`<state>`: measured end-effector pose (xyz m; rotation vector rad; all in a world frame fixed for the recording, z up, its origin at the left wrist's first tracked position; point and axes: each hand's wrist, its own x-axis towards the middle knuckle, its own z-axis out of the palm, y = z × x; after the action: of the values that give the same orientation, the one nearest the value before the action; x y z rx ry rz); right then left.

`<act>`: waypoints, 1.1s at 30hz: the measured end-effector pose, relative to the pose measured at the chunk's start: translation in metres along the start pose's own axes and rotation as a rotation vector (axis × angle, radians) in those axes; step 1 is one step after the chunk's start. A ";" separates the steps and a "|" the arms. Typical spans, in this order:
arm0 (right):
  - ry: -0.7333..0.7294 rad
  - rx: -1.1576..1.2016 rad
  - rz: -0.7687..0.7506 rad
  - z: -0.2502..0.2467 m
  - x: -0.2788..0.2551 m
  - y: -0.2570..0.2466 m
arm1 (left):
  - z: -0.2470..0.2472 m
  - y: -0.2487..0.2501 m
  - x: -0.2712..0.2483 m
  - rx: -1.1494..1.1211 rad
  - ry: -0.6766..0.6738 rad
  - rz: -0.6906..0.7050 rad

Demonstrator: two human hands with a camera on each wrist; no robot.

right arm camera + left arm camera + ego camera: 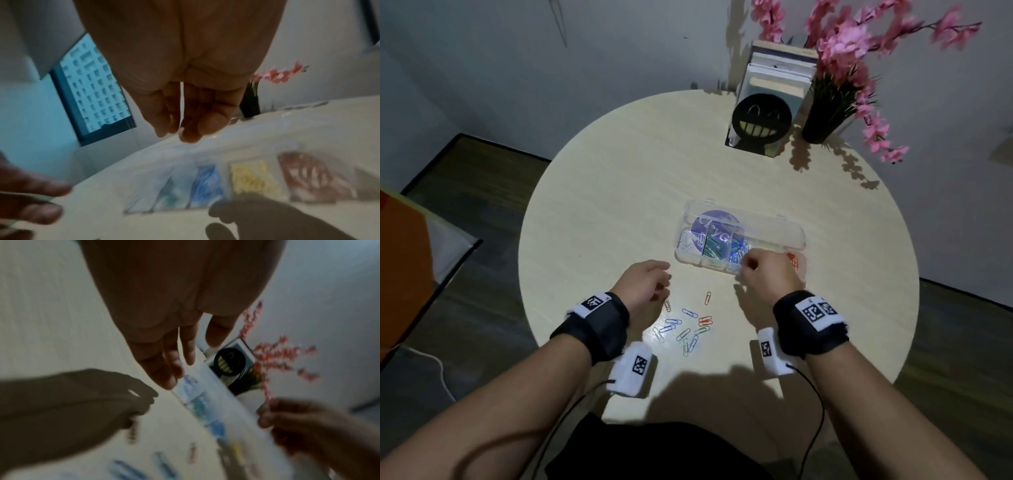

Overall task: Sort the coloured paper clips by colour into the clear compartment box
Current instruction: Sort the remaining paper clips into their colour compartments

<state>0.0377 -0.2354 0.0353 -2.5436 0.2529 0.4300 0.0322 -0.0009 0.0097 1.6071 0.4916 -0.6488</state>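
Observation:
The clear compartment box [789, 236] lies open mid-table, with white, green, blue, yellow and red clips in separate cells. In the right wrist view the blurred box [205, 151] shows its blue [207, 183], yellow [252, 177] and red [312, 175] cells. My right hand [748, 265] hovers over the box's front edge, fingertips [164, 126] drawn in against the thumb; no clip shows between them. My left hand [662, 284] hangs relaxed and empty above several loose paper clips [688, 329], blue, green and red. Its fingers [174, 365] point toward the box [232, 404].
A black smiley-face bookend [762, 125] holding books and a black vase of pink flowers [822, 120] stand at the table's far edge. The loose clips lie close to the round table's [602, 205] near edge. A window [92, 91] shows in the right wrist view.

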 end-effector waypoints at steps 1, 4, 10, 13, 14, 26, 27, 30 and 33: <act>-0.087 -0.014 -0.025 0.012 -0.006 -0.001 | -0.008 -0.010 0.006 0.270 0.028 0.053; -0.241 -0.216 -0.097 0.052 -0.013 -0.002 | -0.015 -0.030 0.010 0.907 0.040 0.103; -0.272 -0.324 -0.220 0.102 -0.041 -0.011 | 0.014 -0.061 0.003 1.068 -0.137 0.236; -0.311 -0.246 -0.233 0.103 -0.050 -0.002 | 0.013 -0.063 -0.002 0.972 -0.179 0.247; -0.302 -0.224 -0.203 0.099 -0.052 0.003 | 0.007 -0.063 -0.005 0.971 -0.142 0.258; -0.339 -0.171 -0.179 0.118 -0.067 -0.020 | 0.024 -0.070 -0.027 1.027 -0.168 0.284; -0.328 -0.128 -0.174 0.116 -0.064 -0.018 | 0.022 -0.069 -0.026 0.987 -0.146 0.306; -0.286 -0.142 -0.133 0.103 -0.060 -0.005 | -0.002 -0.076 -0.026 1.013 -0.111 0.324; -0.348 -0.258 -0.091 0.097 -0.066 0.002 | -0.015 -0.089 -0.037 1.237 -0.178 0.275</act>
<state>-0.0489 -0.1783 -0.0204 -2.6546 -0.0518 0.9073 -0.0515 0.0286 -0.0316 2.6550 -0.3811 -0.9434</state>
